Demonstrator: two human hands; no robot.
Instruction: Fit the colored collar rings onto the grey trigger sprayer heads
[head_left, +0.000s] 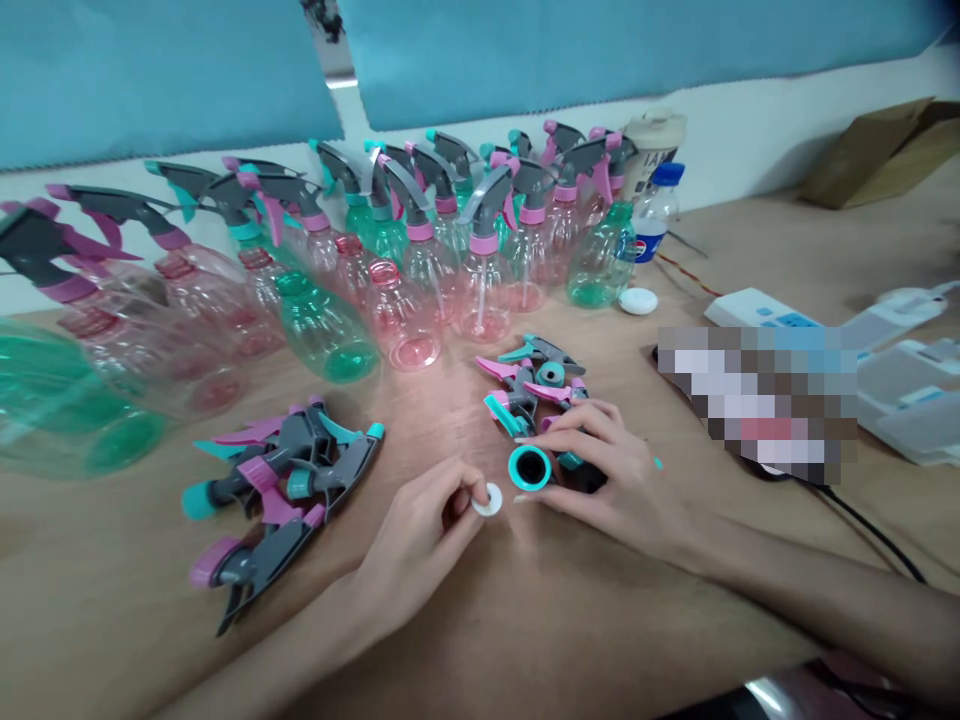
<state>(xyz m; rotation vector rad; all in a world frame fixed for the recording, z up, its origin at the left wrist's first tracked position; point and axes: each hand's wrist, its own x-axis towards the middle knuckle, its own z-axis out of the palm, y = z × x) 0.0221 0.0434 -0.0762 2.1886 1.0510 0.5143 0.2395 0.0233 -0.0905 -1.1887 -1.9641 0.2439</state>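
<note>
Seen from the head camera, the left hand (420, 545) is pinching a small white flat plastic ring (487, 499) between thumb and fingertips, holding it just over the brown wooden bench (120, 610). The right hand (611, 485) is curling its fingers around a grey spray-trigger head with a teal screw collar (529, 467), turning the collar's open mouth towards the camera. The ring is sitting just beside that collar, not touching it.

The ring is looking featherlight, thin and probably slightly pliable, so it is likely slipping away easily; its outer rim is offering the surest hold. The trigger head is looking stiff, light and knobbly, giving a good grip on the body behind the collar.

The bench is looking smooth and matt, so a flat ring lying on it is likely proving awkward to lift. A pile of loose pink, teal and grey trigger heads (281, 490) is lying to the left, a smaller heap (536, 380) beyond the right hand. Clear pink and green spray bottles (420, 270) are crowding the back edge, under blue wall panels (525, 50).
</note>
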